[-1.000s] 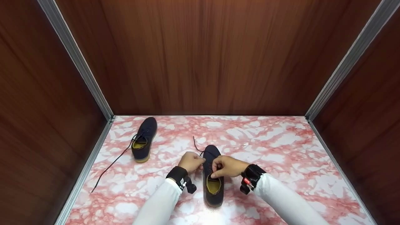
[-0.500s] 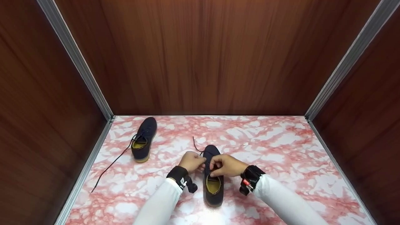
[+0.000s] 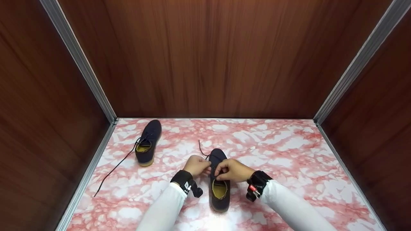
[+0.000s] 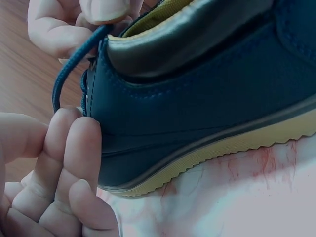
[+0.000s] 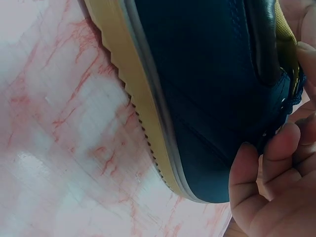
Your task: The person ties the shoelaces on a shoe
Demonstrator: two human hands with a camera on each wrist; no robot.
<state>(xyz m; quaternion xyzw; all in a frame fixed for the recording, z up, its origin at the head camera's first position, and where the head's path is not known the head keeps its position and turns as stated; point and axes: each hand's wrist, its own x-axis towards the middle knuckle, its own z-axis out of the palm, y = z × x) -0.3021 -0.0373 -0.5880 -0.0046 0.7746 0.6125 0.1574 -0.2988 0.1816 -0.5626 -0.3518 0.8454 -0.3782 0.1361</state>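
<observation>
The nearer shoe stands upright on its sole on the marbled surface, between the two hands, toe pointing to the back wall. Right hand: thumb and finger pinch the dark lace at the front of the collar. Left hand: fingers curled at the shoe's left side, apparently pinching the same lace farther along; the fingertips partly hide it. Handling: the lace should prove light, limp and tough, liable to sag unless held near its end. The shoe looks light, its upper flexible, its ridged sole stiffer; steady it by both sides, below the lacing.
</observation>
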